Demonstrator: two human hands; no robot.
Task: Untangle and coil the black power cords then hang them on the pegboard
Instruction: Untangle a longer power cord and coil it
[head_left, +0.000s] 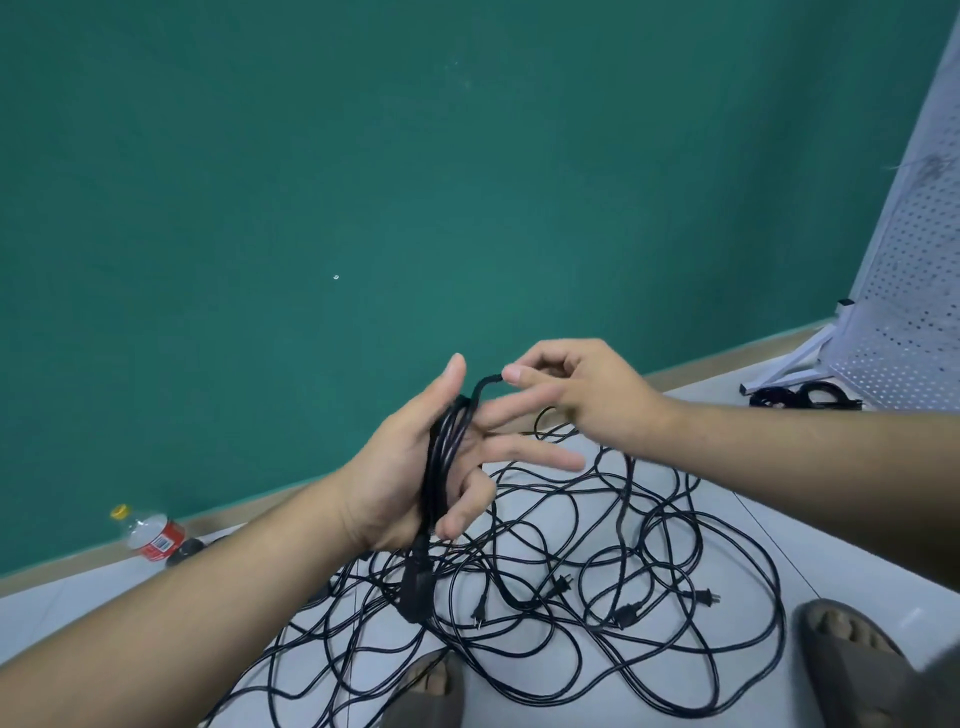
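Above tangled floor cords (597, 561), left hand (400, 478) grips slim black coil (440, 452)

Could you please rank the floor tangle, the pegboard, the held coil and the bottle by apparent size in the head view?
1. floor tangle
2. pegboard, though the frame edge cuts it off
3. coil in the left hand, enlarged by nearness to the camera, so unsure
4. bottle

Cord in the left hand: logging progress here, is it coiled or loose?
Coiled: several loops of the cord lie across the left hand, while the right hand pinches its end.
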